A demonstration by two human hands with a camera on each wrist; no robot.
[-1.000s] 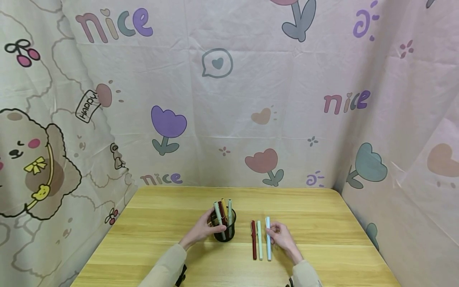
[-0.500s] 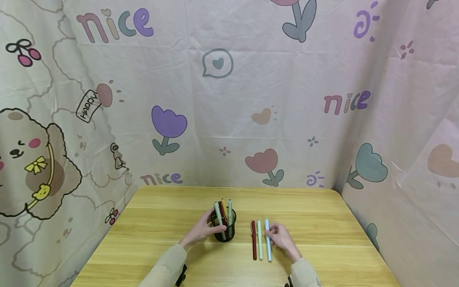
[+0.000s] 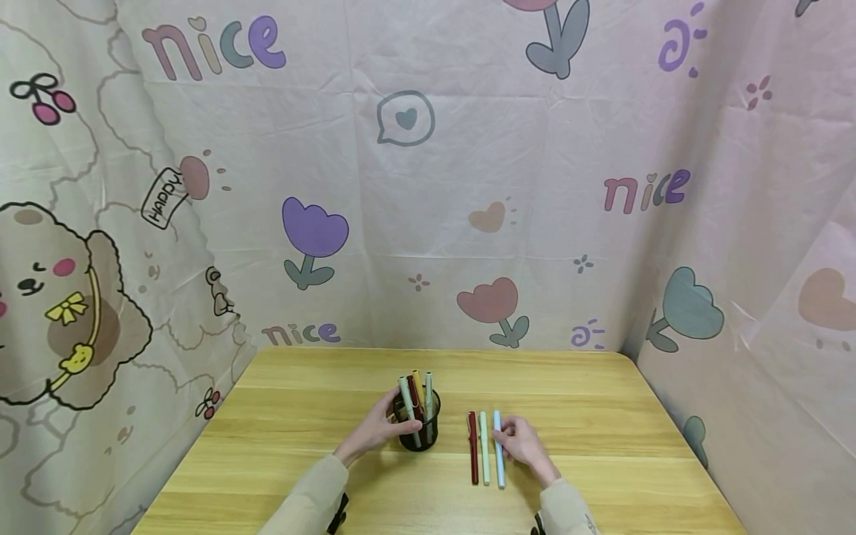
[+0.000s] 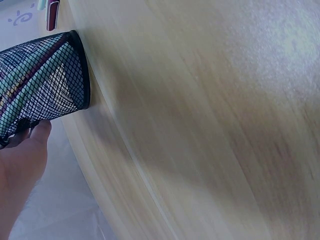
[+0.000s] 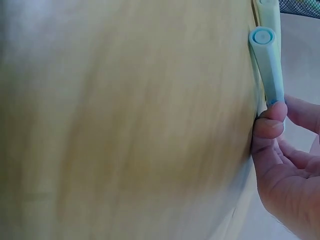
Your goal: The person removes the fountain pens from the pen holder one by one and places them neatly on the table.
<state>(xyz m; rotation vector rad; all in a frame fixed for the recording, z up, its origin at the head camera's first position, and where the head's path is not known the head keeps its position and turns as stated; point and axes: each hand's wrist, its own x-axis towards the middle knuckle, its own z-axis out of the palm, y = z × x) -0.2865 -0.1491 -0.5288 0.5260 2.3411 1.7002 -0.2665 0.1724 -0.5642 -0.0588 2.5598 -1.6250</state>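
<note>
My left hand (image 3: 377, 431) grips the side of a black mesh pen holder (image 3: 435, 431), its thumb across the front. Several pens (image 3: 417, 390) in pale green, dark red and yellow stand in the holder, their caps above the rim. In the left wrist view the mesh holder (image 4: 75, 95) shows its base on the table. My right hand (image 3: 524, 442) pinches a light blue pen (image 3: 498, 453) lying on the table. In the right wrist view thumb and fingers close on that blue pen (image 5: 270, 65). Left of it lie a pale green pen (image 3: 484, 449) and a dark red pen (image 3: 473, 449), roughly parallel.
The wooden table (image 3: 301, 409) reaches back to a printed cloth backdrop (image 3: 401, 223), which also hangs along both sides. The loose pens lie to the right of the holder, with bare wood between.
My right hand has shifted the light blue pen slightly left and toward me, nearer the pale green pen. The left hand and the holder have stayed still.
</note>
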